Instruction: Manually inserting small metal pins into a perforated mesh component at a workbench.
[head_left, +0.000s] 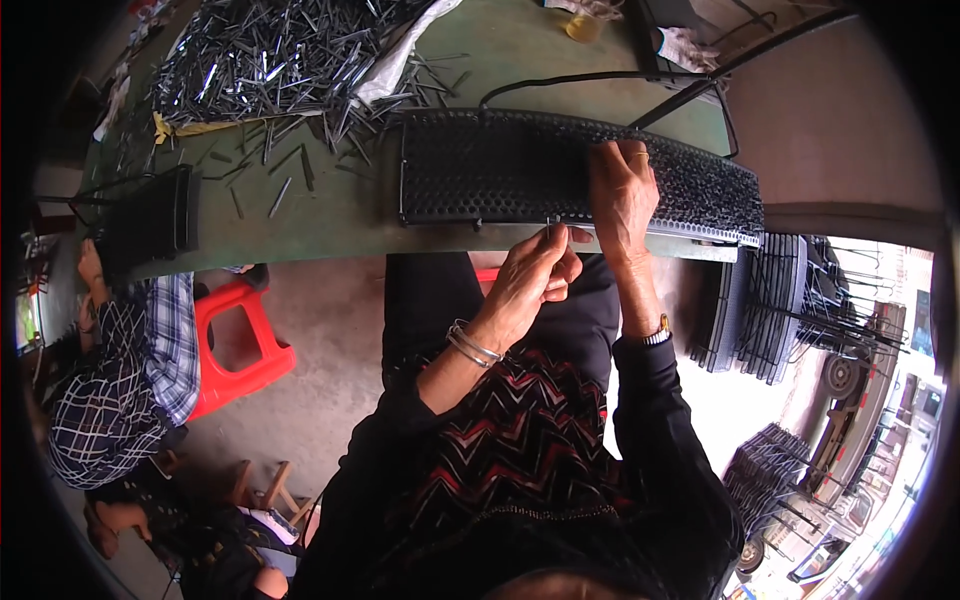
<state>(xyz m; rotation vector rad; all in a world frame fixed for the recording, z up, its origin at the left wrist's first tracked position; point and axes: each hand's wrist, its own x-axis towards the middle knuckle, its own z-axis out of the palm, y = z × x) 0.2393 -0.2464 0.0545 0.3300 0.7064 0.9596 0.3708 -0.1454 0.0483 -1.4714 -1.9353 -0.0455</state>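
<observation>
A long black perforated panel [490, 160] lies along the near edge of the green table, its right part dotted with small dark pieces in the holes. My right hand [625, 195] is closed over the panel's surface, fingertips down at the holes. What it pinches, if anything, is hidden. Just below the panel's near edge, my left hand [535, 270] is closed with thumb and forefinger together. Something small and pale shows at its fingertips, too small to name. Beyond the panel is a large heap of thin dark metal strips [270, 70] on a sack.
Loose strips [280, 197] lie on the green table [330, 225]. A black bent-rod frame [590, 77] rises behind the panel. At left, a person [100, 390] works at another black panel [150, 225] near a red stool [240, 350]. Stacked black panels [765, 310] stand at right.
</observation>
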